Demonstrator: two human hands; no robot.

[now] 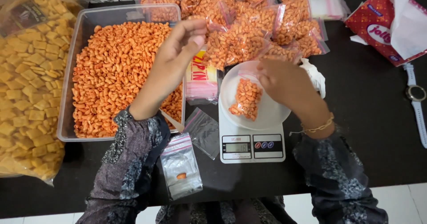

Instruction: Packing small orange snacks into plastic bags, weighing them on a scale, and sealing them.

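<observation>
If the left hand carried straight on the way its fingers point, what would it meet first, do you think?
Probably the heap of filled snack bags just beyond the left hand; its height above them is unclear.

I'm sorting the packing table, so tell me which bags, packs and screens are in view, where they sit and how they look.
Large clear bag of yellow square crackers: far left.
Pile of small clear zip bags of orange curls: top centre.
Red tissue pack: top right.
Grey screen of white kitchen scale: centre front.
Pink-striped stack of empty zip bags: left of the scale.
Small clear zip bag: on the scale's plate, at the right hand.
</observation>
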